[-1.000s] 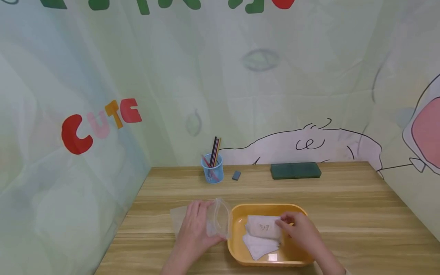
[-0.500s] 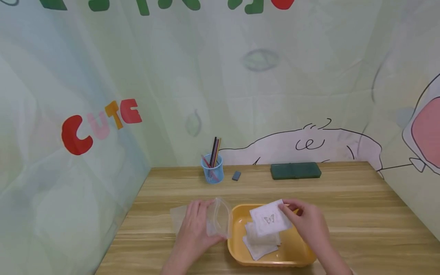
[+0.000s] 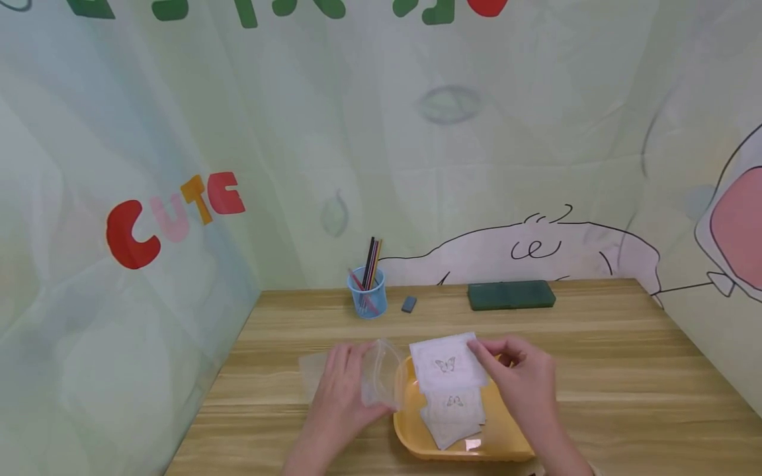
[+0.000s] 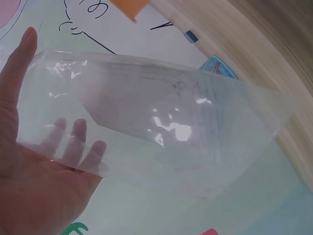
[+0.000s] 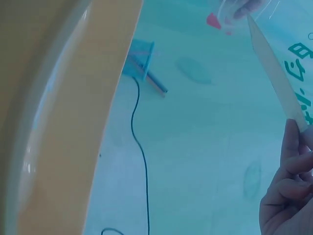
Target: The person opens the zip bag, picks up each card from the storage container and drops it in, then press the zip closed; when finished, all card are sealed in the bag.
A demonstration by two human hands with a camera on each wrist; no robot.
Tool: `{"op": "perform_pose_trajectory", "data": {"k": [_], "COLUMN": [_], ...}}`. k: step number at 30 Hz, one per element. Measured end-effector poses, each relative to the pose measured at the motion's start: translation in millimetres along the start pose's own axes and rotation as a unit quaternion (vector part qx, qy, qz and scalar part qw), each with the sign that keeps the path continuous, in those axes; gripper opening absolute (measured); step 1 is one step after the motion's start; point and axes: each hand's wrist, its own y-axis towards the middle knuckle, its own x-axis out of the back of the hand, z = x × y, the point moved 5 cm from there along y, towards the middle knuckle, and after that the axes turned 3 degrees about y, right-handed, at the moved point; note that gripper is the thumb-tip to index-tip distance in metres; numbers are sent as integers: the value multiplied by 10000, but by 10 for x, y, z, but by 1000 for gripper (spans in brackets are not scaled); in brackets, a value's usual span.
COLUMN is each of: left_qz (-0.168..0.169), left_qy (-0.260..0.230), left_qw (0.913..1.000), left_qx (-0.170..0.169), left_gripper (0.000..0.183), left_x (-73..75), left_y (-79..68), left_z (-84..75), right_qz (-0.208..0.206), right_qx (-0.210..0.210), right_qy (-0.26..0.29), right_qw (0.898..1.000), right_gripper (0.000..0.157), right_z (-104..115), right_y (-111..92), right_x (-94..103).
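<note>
In the head view my left hand (image 3: pixel 336 406) holds a clear plastic bag (image 3: pixel 381 377) upright by its mouth, the opening facing the tray. The left wrist view shows the bag (image 4: pixel 146 156) spread between thumb and fingers, with a pale flat shape inside or seen through it. My right hand (image 3: pixel 526 380) pinches a square white packet (image 3: pixel 446 377) with a butterfly print by its upper right corner. That packet is raised over a yellow tray (image 3: pixel 461 456). More white packets (image 3: pixel 455 416) lie overlapped in the tray. Edge-on, the held packet (image 5: pixel 274 68) appears thin in the right wrist view.
At the back of the wooden table (image 3: pixel 613 370) stand a blue cup (image 3: pixel 370 301) of pencils, a small grey-blue block (image 3: pixel 409 304) and a dark green case (image 3: pixel 510 295). A printed curtain (image 3: pixel 381 152) hangs behind and at the sides.
My right hand has lifted the butterfly packet off the others and carried it left, towards the bag's mouth. Another butterfly print now shows beneath. The left hand stays almost still.
</note>
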Motion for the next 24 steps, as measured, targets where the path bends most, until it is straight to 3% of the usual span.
{"op": "perform_pose_trajectory", "data": {"k": [4,11,24], "left_qz": [111,175,17], "left_qy": [2,-195,-131], "left_qw": [9999,9996,9999], "left_qx": [47,78,-106], "left_gripper": [102,105,105], "left_x": [-12,-37,-77], "left_y": [8,12,6], "left_z": [-20,-49,-85], "right_qz": [53,471,514], "right_qx": [105,-371,68], "right_qy": [483,656,1011], "right_qw": [9988,9960,9935], "right_gripper": [11,9,10], "right_z": [47,75,-33], "right_y": [-48,-114,-199], "right_x": [-89,-243,-450]}}
